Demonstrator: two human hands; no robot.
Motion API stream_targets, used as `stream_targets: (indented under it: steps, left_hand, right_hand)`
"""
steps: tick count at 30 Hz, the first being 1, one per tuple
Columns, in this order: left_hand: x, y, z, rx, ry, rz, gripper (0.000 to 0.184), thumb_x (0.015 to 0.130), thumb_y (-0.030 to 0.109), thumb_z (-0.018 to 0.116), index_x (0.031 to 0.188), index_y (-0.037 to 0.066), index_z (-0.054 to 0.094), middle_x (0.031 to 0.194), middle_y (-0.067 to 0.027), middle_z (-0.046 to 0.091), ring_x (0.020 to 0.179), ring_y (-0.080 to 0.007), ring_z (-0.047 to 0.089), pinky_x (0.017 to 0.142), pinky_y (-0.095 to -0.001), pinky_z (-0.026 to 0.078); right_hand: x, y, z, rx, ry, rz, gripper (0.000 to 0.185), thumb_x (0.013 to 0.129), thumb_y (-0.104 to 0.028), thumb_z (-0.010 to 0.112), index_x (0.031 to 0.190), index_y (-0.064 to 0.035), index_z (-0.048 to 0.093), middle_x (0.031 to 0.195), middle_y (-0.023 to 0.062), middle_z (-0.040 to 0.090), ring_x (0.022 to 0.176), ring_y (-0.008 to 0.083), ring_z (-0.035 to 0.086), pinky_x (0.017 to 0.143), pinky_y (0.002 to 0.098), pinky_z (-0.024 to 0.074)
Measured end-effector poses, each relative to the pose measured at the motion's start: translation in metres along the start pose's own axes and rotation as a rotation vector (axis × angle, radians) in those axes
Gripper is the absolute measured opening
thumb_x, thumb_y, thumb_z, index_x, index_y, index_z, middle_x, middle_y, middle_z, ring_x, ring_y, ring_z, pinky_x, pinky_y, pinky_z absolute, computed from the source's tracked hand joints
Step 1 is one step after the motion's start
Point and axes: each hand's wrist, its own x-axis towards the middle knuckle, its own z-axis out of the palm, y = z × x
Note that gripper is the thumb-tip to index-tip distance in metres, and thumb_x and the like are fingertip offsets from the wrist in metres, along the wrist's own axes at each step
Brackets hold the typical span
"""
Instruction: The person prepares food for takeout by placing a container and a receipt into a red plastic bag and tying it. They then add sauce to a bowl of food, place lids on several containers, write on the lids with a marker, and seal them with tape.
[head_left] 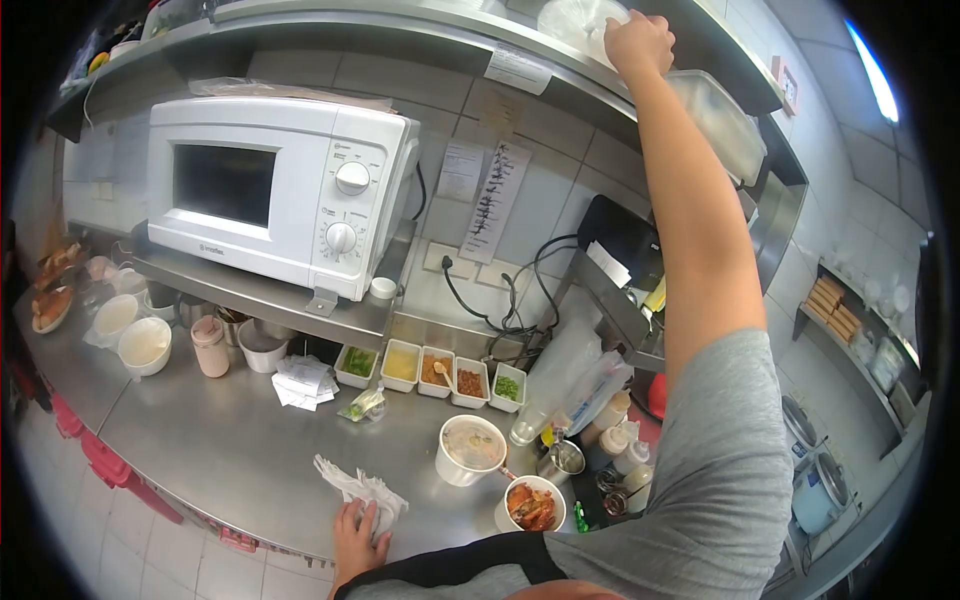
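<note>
On the steel counter, my left hand (360, 540) rests with bent fingers on a crumpled white cloth (362, 492) and grips it. My right hand (640, 42) is raised to the upper shelf, fingers curled at the edge of clear round plastic lids (578, 22); its fingertips are partly hidden. Below, on the counter, stand a white tub of soup (471, 447) and a white tub of browned meat pieces (532, 506), both uncovered. A clear plastic container (712, 122) sits beside my right forearm on the shelf.
A white microwave (280, 190) stands on a raised steel shelf. Several small trays of toppings (436, 372) line the wall. Sauce bottles (615, 440) crowd the right, near a metal cup (562, 459). White bowls (145, 346) and a pink-lidded bottle (210, 346) stand left.
</note>
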Motion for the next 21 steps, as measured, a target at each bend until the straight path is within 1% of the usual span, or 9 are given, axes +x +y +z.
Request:
stream_targets:
  steps: [1, 4, 7, 10, 13, 16, 19, 21]
  left_hand:
    - [0.0, 0.001, 0.0, 0.012, -0.003, 0.004, 0.068, 0.066, 0.019, 0.076, 0.128, 0.011, 0.052, 0.132, -0.0192, 0.042, 0.121, -0.0441, 0.037, 0.101, -0.0514, 0.033]
    - [-0.002, -0.001, 0.003, 0.016, -0.003, 0.008, 0.068, 0.065, 0.02, 0.077, 0.127, 0.011, 0.052, 0.131, -0.0186, 0.043, 0.121, -0.0433, 0.038, 0.1, -0.0512, 0.033]
    - [-0.001, -0.001, 0.002, 0.008, 0.003, -0.009, 0.068, 0.064, 0.02, 0.077, 0.127, 0.011, 0.053, 0.131, -0.018, 0.044, 0.121, -0.0424, 0.039, 0.1, -0.0508, 0.033]
    - [-0.001, -0.001, 0.001, -0.012, 0.006, -0.024, 0.068, 0.064, 0.02, 0.077, 0.127, 0.01, 0.053, 0.132, -0.0176, 0.044, 0.121, -0.0419, 0.039, 0.101, -0.0504, 0.033]
    - [-0.002, 0.0, 0.0, -0.013, -0.002, -0.034, 0.069, 0.065, 0.02, 0.076, 0.128, 0.01, 0.052, 0.132, -0.0175, 0.043, 0.121, -0.0418, 0.039, 0.101, -0.0499, 0.034]
    - [-0.002, -0.001, 0.001, -0.002, 0.0, -0.033, 0.07, 0.065, 0.02, 0.076, 0.129, 0.009, 0.051, 0.132, -0.0175, 0.043, 0.121, -0.0416, 0.039, 0.101, -0.0496, 0.033]
    - [-0.001, 0.001, 0.001, 0.008, -0.002, -0.038, 0.071, 0.065, 0.02, 0.076, 0.13, 0.009, 0.05, 0.132, -0.0175, 0.043, 0.121, -0.0413, 0.039, 0.101, -0.0495, 0.033]
    - [-0.001, 0.002, 0.0, 0.01, -0.004, -0.045, 0.072, 0.065, 0.021, 0.076, 0.131, 0.008, 0.049, 0.133, -0.0175, 0.043, 0.122, -0.0412, 0.038, 0.101, -0.0494, 0.033]
  right_hand:
    - [-0.004, -0.003, -0.003, -0.05, 0.035, -0.044, 0.049, 0.085, -0.04, 0.058, 0.129, -0.0187, 0.055, 0.134, 0.0098, 0.046, 0.119, 0.0324, 0.048, 0.096, 0.0436, 0.0417]
    - [-0.004, 0.0, 0.012, -0.047, 0.044, -0.09, 0.046, 0.085, -0.039, 0.058, 0.127, -0.0204, 0.057, 0.133, 0.01, 0.046, 0.118, 0.0321, 0.046, 0.096, 0.0449, 0.0408]
    - [0.013, 0.027, 0.04, 0.059, 0.298, -0.004, 0.039, 0.083, -0.039, 0.061, 0.116, -0.02, 0.064, 0.123, 0.0072, 0.057, 0.112, 0.0286, 0.053, 0.093, 0.0409, 0.0433]
    - [0.037, 0.048, 0.033, 0.291, -0.02, 0.134, 0.03, 0.081, -0.038, 0.063, 0.103, -0.019, 0.07, 0.104, 0.004, 0.067, 0.1, 0.0238, 0.061, 0.088, 0.0355, 0.047]
    - [0.045, 0.047, 0.023, 0.232, -0.018, 0.143, 0.026, 0.079, -0.038, 0.065, 0.094, -0.018, 0.072, 0.09, 0.0016, 0.07, 0.09, 0.0207, 0.065, 0.083, 0.032, 0.0492]
    - [0.05, 0.044, 0.018, 0.3, -0.047, 0.107, 0.029, 0.08, -0.038, 0.064, 0.095, -0.0157, 0.071, 0.089, 0.0035, 0.07, 0.087, 0.0208, 0.065, 0.081, 0.0321, 0.0493]
    - [0.069, 0.053, 0.033, 0.338, -0.183, 0.015, 0.033, 0.078, -0.039, 0.067, 0.097, -0.0115, 0.069, 0.084, 0.0047, 0.069, 0.081, 0.0181, 0.064, 0.075, 0.0311, 0.0494]
    - [0.074, 0.053, 0.038, 0.525, -0.248, 0.095, 0.04, 0.075, -0.039, 0.071, 0.101, -0.009, 0.066, 0.083, 0.0046, 0.067, 0.079, 0.0167, 0.063, 0.073, 0.0302, 0.0491]
